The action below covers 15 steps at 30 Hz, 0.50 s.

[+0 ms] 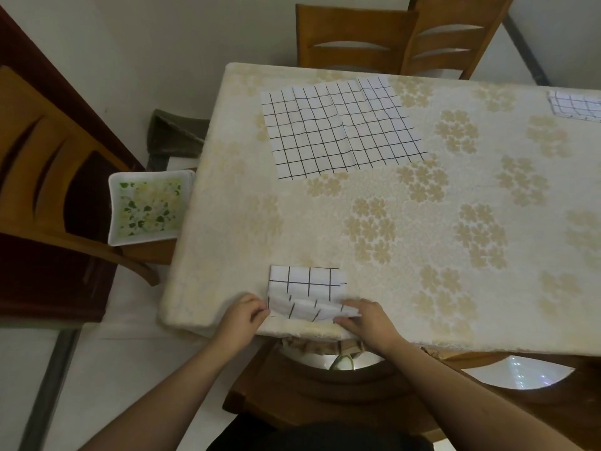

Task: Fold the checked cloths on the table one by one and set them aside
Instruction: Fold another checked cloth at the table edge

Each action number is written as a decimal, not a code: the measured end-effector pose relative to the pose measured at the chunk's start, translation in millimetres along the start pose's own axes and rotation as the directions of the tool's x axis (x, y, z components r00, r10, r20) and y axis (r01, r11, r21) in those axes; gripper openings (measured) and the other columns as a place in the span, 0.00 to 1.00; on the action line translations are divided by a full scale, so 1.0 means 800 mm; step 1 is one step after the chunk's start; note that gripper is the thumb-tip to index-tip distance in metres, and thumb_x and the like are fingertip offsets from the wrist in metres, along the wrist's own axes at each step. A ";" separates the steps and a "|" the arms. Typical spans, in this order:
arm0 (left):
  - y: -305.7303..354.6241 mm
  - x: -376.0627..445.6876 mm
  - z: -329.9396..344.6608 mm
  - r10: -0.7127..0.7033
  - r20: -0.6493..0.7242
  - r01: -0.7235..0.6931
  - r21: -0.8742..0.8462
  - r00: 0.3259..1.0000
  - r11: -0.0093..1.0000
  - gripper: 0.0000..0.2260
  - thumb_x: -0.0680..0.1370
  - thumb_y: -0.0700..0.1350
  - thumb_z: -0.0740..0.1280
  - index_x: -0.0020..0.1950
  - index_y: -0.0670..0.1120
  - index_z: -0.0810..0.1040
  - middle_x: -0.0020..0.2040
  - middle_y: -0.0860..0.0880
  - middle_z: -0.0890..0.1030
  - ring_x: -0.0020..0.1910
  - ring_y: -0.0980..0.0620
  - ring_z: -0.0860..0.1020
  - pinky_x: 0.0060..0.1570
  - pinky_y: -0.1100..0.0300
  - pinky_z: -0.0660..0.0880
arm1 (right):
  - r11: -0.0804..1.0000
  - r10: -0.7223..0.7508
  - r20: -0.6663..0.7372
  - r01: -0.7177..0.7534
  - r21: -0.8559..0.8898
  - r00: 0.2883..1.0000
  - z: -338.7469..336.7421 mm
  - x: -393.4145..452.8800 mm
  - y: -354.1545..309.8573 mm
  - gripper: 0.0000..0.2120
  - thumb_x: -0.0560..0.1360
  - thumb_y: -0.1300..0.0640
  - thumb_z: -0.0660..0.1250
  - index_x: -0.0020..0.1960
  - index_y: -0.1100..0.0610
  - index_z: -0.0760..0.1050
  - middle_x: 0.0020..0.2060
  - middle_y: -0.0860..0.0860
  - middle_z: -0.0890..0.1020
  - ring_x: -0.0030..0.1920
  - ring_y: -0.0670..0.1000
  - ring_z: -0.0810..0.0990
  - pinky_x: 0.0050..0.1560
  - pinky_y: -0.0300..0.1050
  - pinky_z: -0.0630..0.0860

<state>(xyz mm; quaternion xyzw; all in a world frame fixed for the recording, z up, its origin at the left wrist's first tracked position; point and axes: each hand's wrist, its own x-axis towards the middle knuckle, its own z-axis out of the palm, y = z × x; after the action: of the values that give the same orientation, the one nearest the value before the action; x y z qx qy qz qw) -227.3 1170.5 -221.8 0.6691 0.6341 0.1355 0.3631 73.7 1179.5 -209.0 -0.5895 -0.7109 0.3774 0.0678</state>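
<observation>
At the near table edge the left hand and right hand each pinch a near corner of the small folded checked cloth, lifting its near edge between them. Farther out from the grip, an open checked cloth lies flat on the flowered tablecloth. Far right of it, well apart, sits another folded checked cloth.

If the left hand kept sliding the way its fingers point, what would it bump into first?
The left hand points right along the table's near edge, pinching the small checked cloth. Going on, it would probably push through that cloth's lifted flap and meet the right hand holding the other end.
</observation>
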 end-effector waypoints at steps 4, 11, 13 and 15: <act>0.004 0.007 0.002 -0.079 -0.016 0.079 -0.002 0.997 0.997 0.09 0.78 0.45 0.67 0.45 0.40 0.82 0.44 0.47 0.76 0.41 0.51 0.76 0.44 0.60 0.71 | 0.977 0.203 -0.006 -0.202 0.073 0.979 0.000 0.003 -0.007 0.15 0.76 0.44 0.67 0.43 0.57 0.75 0.33 0.50 0.79 0.34 0.48 0.76 0.36 0.43 0.73; 0.020 0.011 0.009 -0.207 -0.074 0.207 -0.018 0.975 0.978 0.03 0.74 0.42 0.71 0.42 0.44 0.78 0.43 0.50 0.73 0.36 0.56 0.72 0.35 0.73 0.64 | 0.899 0.321 -0.132 -0.257 0.354 0.938 0.008 0.006 -0.013 0.13 0.75 0.50 0.69 0.58 0.52 0.76 0.39 0.47 0.80 0.38 0.44 0.77 0.41 0.38 0.75; 0.021 0.009 0.010 -0.249 -0.081 0.247 -0.026 0.965 0.969 0.06 0.73 0.42 0.72 0.44 0.47 0.76 0.43 0.50 0.74 0.38 0.54 0.73 0.34 0.70 0.64 | 0.883 0.327 -0.151 -0.245 0.400 0.933 0.007 0.005 -0.015 0.17 0.76 0.52 0.68 0.64 0.52 0.74 0.43 0.46 0.80 0.42 0.43 0.79 0.47 0.39 0.77; 0.022 0.008 0.012 -0.295 -0.099 0.291 -0.055 0.950 0.955 0.09 0.72 0.44 0.73 0.47 0.48 0.74 0.42 0.50 0.74 0.39 0.52 0.74 0.34 0.66 0.66 | 0.895 0.304 -0.153 -0.227 0.384 0.940 0.005 0.005 -0.017 0.21 0.78 0.52 0.66 0.70 0.52 0.70 0.50 0.46 0.80 0.48 0.44 0.79 0.53 0.43 0.78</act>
<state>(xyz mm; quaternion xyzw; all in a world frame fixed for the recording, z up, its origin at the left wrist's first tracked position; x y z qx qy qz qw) -207.1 1175.1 -219.0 0.5520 0.7419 0.1280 0.3584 59.6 1180.8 -204.8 -0.6952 -0.5306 0.4432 0.1968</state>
